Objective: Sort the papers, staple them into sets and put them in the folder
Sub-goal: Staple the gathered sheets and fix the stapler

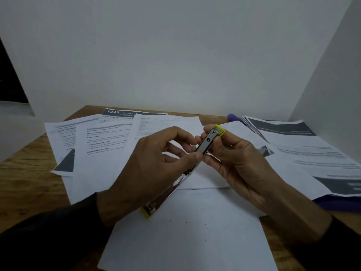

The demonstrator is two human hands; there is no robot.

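Observation:
A yellow and metal stapler (pixel 207 140) is swung open and held above the papers, its long metal arm running down to a yellow end (pixel 148 211). My right hand (pixel 240 163) grips the upper yellow end, fingers curled round it. My left hand (pixel 154 165) pinches the middle of the metal arm between thumb and fingers. Printed sheets (pixel 103 141) lie spread across the wooden table (pixel 25 173). A blank white sheet (pixel 187 231) lies nearest to me. A purple folder (pixel 340 204) shows under the papers on the right.
White walls (pixel 175 55) close in the table at the back and right. More printed pages (pixel 312 153) with dark headers overlap the folder at the right. Bare wood shows at the left front of the table.

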